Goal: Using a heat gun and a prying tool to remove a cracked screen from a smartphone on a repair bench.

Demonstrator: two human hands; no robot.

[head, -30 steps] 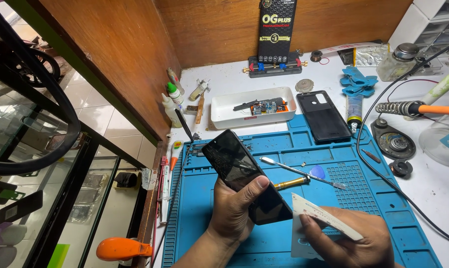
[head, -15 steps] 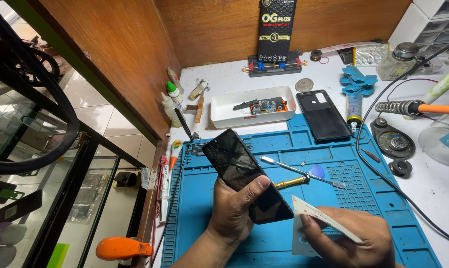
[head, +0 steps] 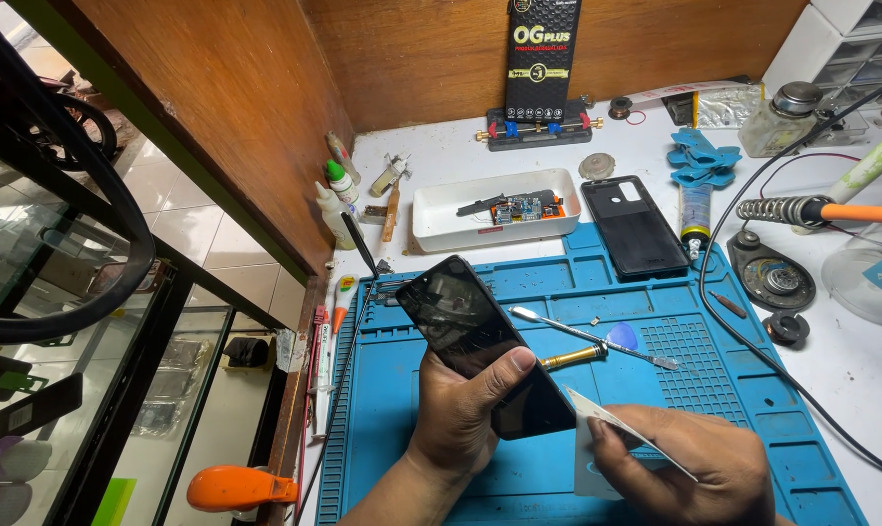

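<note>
- While I look down from the head view, my left hand [head: 465, 414] is wrapped around a black phone [head: 485, 346], thumb pressed across its dark glass, holding it tilted above the blue work mat [head: 655, 292].
- My right hand [head: 689, 468] is closed on a thin white card [head: 606, 429], pinched between thumb and fingers, one corner touching the phone's lower right edge.
- Just beyond the phone, a metal spudger [head: 592, 338], a brass-tipped tool [head: 572, 357] and a small blue pick [head: 623, 338] lie on the mat.
- Farther back on the bench [head: 441, 161] sit a white tray [head: 494, 209] of parts and a black back cover [head: 640, 227].
- On the right, a soldering iron [head: 821, 210] rests in its coil.
</note>
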